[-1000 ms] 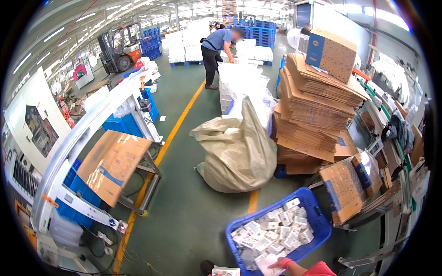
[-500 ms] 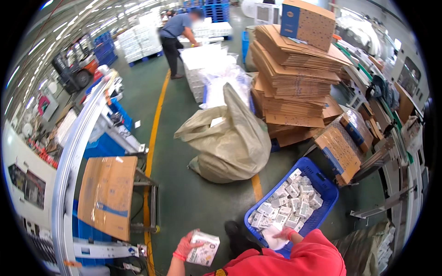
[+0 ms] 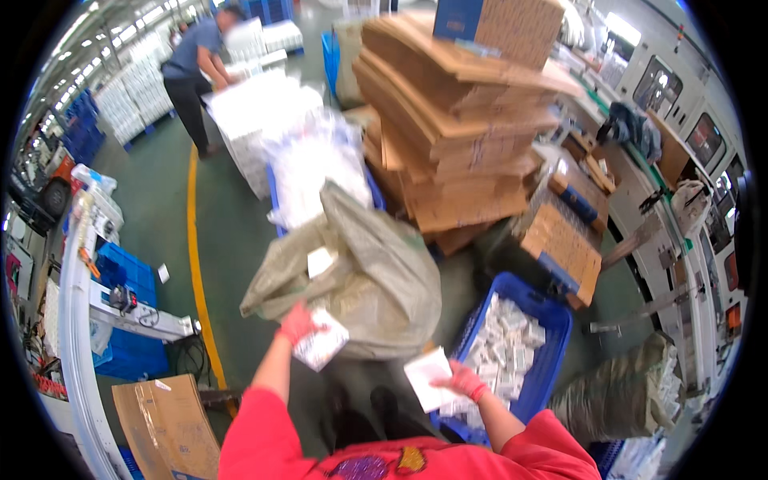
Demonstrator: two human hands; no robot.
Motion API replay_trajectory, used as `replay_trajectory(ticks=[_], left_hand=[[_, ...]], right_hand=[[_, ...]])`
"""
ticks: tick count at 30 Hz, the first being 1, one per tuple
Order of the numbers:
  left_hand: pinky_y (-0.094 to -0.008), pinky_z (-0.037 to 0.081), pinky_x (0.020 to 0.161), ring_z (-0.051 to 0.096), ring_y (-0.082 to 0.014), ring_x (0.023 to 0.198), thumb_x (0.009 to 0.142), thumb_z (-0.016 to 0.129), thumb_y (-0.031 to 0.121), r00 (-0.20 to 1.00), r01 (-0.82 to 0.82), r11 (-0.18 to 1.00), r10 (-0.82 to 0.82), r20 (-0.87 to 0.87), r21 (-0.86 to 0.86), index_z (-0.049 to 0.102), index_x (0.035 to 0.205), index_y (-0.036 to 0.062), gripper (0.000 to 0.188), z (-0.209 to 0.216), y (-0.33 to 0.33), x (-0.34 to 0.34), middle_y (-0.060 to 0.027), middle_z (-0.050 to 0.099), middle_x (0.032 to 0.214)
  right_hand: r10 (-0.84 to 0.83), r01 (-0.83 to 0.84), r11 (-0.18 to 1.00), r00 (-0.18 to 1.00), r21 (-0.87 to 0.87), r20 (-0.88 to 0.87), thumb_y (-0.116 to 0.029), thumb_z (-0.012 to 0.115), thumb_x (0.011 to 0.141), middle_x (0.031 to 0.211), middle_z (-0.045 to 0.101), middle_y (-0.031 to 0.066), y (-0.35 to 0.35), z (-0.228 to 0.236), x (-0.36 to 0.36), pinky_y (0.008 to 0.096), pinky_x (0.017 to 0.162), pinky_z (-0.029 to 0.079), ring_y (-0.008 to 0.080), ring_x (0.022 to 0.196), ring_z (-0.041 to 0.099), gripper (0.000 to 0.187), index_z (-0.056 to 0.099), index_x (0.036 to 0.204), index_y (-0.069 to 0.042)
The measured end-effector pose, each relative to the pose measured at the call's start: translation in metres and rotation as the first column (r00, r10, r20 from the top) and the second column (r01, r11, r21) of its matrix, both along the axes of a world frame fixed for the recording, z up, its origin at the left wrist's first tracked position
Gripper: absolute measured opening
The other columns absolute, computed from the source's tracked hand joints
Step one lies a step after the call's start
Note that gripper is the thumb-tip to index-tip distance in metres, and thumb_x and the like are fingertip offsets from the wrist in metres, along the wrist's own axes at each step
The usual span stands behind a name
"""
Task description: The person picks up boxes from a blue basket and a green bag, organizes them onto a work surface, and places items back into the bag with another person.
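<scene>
My left hand [image 3: 299,323], in a pink glove, grips a small white packet with a printed pattern [image 3: 323,344] at the front of a big grey-green woven sack [image 3: 392,280]. The sack's mouth gapes, and a white piece [image 3: 320,261] shows inside it. On the right, my gloved right hand [image 3: 466,380] is closed on a flat white square pad [image 3: 427,376], held over the near left side of a blue plastic crate [image 3: 558,344]. Many small white printed packs [image 3: 504,340] lie loose in that crate. Whether the pad is wrapped, I cannot tell.
A tall stack of flattened cardboard [image 3: 448,136] stands behind the sack, topped by a box [image 3: 512,32]. Another filled sack [image 3: 616,392] sits at right. A metal rail frame [image 3: 72,320] runs along the left. Farther back, a person [image 3: 196,72] bends over white stacks.
Both hands have moved up and forward; the right has lifted the white pad out of the crate. My view has shifted, so the sack sits nearer. The left hand still holds its packet.
</scene>
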State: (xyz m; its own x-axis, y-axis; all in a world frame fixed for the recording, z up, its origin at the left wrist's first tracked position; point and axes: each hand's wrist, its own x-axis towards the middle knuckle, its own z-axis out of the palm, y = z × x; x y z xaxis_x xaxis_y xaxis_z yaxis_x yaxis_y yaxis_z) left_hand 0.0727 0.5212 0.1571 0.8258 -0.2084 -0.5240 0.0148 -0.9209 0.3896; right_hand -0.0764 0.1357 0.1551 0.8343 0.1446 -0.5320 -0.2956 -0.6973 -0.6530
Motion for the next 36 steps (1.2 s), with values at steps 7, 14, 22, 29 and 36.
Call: replay_trajectory(ticks=[7, 14, 22, 29, 36], left_hand=[[-0.0304, 0.031, 0.090, 0.042, -0.0208, 0.105, 0.047, 0.063, 0.057, 0.885, 0.405, 0.904, -0.351, -0.306, 0.134, 0.045, 0.110, 0.0049, 0.084, -0.064, -0.037, 0.091, -0.0142, 0.042, 0.115], [-0.0349, 0.039, 0.081, 0.048, -0.0271, 0.096, 0.062, 0.061, 0.044, 0.712, 0.672, 0.547, -0.663, 0.232, -0.499, 0.047, 0.107, 0.0070, 0.060, -0.025, -0.079, -0.033, -0.0165, 0.050, 0.104], [-0.0355, 0.042, 0.073, 0.051, -0.0307, 0.078, 0.069, 0.058, 0.024, 0.648, 0.690, 0.627, -0.758, -0.076, -0.363, 0.045, 0.111, 0.0103, 0.047, 0.009, -0.020, -0.027, -0.0161, 0.052, 0.087], [-0.0231, 0.044, 0.054, 0.052, -0.0135, 0.060, 0.077, 0.054, 0.023, 0.831, -0.225, 0.858, -0.077, -0.550, -0.461, 0.054, 0.081, 0.0003, 0.023, 0.002, -0.025, -0.019, -0.0028, 0.054, 0.068], [-0.0312, 0.043, 0.063, 0.052, -0.0235, 0.073, 0.062, 0.063, 0.037, 0.505, 0.758, 0.508, -0.854, -0.125, -0.409, 0.052, 0.089, 0.0030, 0.045, 0.016, -0.105, -0.069, -0.0113, 0.054, 0.080]], right_hand=[[-0.509, 0.542, 0.549, 0.821, 0.636, -0.260, -0.005, 0.064, 0.065, 0.095, 0.055, 0.0064, 0.086, 0.083, 0.039, 0.0266, 0.078, 0.041, 0.0132, 0.088, 0.051, 0.047, 0.044, 0.108, 0.000], [-0.384, 0.361, 0.831, 0.923, 0.423, -0.033, -0.041, 0.071, 0.048, 0.092, 0.056, 0.0151, 0.192, 0.086, 0.168, 0.0318, 0.073, 0.043, 0.0234, 0.084, 0.054, 0.077, 0.043, 0.107, -0.001], [-0.300, 0.298, 0.954, 0.953, -0.039, -0.046, -0.019, 0.074, 0.045, 0.101, 0.053, 0.0114, 0.186, -0.074, 0.204, 0.0330, 0.076, 0.043, 0.0246, 0.088, 0.053, 0.068, 0.046, 0.104, -0.003], [-0.768, 0.750, 0.590, 0.636, 0.301, -0.079, -0.016, 0.075, 0.046, 0.094, 0.054, 0.0172, 0.135, -0.103, 0.234, 0.0360, 0.072, 0.045, 0.0271, 0.084, 0.055, 0.071, 0.041, 0.106, -0.001], [-0.284, 0.240, 0.905, 0.955, 0.351, 0.079, -0.043, 0.068, 0.048, 0.114, 0.044, 0.0104, 0.177, -0.069, 0.227, 0.0374, 0.089, 0.034, 0.0254, 0.104, 0.043, 0.076, 0.045, 0.113, -0.011]])
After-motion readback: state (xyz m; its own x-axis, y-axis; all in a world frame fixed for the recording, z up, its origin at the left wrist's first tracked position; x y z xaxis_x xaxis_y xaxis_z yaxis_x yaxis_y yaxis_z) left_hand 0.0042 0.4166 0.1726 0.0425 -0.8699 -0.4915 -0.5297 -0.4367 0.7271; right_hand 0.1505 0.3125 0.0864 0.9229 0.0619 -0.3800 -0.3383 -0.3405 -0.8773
